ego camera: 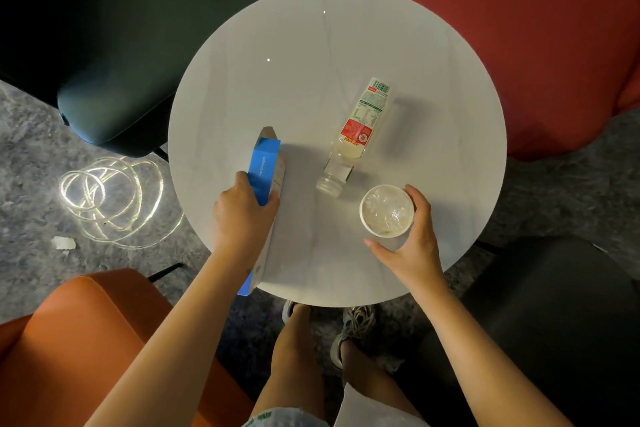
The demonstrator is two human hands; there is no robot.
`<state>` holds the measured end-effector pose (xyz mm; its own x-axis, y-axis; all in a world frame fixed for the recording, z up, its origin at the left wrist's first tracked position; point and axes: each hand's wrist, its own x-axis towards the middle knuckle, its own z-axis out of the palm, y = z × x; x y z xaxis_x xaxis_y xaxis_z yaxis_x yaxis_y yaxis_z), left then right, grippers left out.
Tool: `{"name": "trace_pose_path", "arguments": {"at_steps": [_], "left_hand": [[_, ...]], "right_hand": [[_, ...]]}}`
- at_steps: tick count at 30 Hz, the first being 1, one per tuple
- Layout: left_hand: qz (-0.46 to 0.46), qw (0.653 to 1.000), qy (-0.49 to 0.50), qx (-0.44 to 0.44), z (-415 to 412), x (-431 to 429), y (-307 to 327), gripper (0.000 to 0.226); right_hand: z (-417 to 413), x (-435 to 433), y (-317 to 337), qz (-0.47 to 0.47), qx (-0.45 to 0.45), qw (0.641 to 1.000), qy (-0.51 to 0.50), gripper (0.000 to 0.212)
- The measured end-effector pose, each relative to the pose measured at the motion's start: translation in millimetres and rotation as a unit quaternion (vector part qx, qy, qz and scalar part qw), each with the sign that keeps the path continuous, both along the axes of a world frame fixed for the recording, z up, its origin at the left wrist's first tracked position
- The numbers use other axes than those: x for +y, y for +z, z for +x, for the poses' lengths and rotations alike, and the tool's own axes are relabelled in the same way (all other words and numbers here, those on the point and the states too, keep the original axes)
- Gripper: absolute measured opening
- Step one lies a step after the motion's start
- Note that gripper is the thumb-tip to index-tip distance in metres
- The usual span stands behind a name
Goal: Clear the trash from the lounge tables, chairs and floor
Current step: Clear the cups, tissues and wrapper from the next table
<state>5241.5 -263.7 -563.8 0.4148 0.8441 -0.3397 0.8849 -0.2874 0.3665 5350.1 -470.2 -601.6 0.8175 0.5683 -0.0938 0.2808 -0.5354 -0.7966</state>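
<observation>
On the round white table (311, 55), my left hand (242, 218) grips a long blue and grey carton (267, 166) by its middle, its near end hanging past the table's front edge. A white paper cup (387, 211) with crumpled clear plastic inside stands at the front right, and my right hand (408, 243) curls round its side. Between both hands, a clear plastic bottle (356, 130) with a red and green label lies on its side, its capless neck toward me.
Four chairs ring the table: dark green (131, 45), red (526, 45), black (540, 322) and orange (83, 340). On the grey carpet at the left lie a coiled shiny cord (104, 198) and a small white scrap (63, 243). My legs and shoes (356, 326) stand below the table's edge.
</observation>
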Motion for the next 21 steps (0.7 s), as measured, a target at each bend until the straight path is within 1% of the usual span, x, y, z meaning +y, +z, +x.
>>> {"name": "trace_pose_path", "arguments": {"at_steps": [3, 5, 7, 10, 12, 14, 17, 21], "left_hand": [[0.004, 1.000, -0.006, 0.001, 1.6, -0.9, -4.2, 0.037], [0.002, 1.000, -0.010, 0.001, 1.3, -1.4, -5.9, 0.041], [0.001, 1.000, -0.015, 0.003, 0.9, -1.3, -5.4, 0.050], [0.019, 0.999, -0.032, -0.002, 1.6, 1.3, -0.2, 0.070], [0.037, 0.998, -0.046, -0.012, 5.1, 4.4, 4.4, 0.077], [0.049, 0.997, -0.054, -0.020, 10.1, 6.8, 8.2, 0.078], [0.046, 0.997, -0.056, -0.038, 16.1, 5.6, 10.6, 0.075], [0.025, 0.996, -0.065, -0.046, 16.0, 0.6, 6.8, 0.077]], "right_hand": [[1.3, -3.1, 13.0, 0.025, -0.010, 1.000, 0.004, 0.089], [9.0, -0.8, 25.4, 0.048, 0.003, 0.999, -0.002, 0.075], [24.9, 6.2, 36.5, 0.055, -0.017, 0.998, 0.003, 0.065], [57.0, 26.0, 48.9, 0.024, -0.098, 0.994, 0.037, 0.059], [78.1, 44.6, 52.4, -0.028, -0.121, 0.989, 0.086, 0.064], [95.8, 64.7, 50.0, -0.096, -0.156, 0.971, 0.152, 0.074], [110.6, 91.2, 37.2, -0.191, -0.227, 0.924, 0.244, 0.081], [114.8, 114.5, 14.0, -0.254, -0.255, 0.874, 0.328, 0.076]]}}
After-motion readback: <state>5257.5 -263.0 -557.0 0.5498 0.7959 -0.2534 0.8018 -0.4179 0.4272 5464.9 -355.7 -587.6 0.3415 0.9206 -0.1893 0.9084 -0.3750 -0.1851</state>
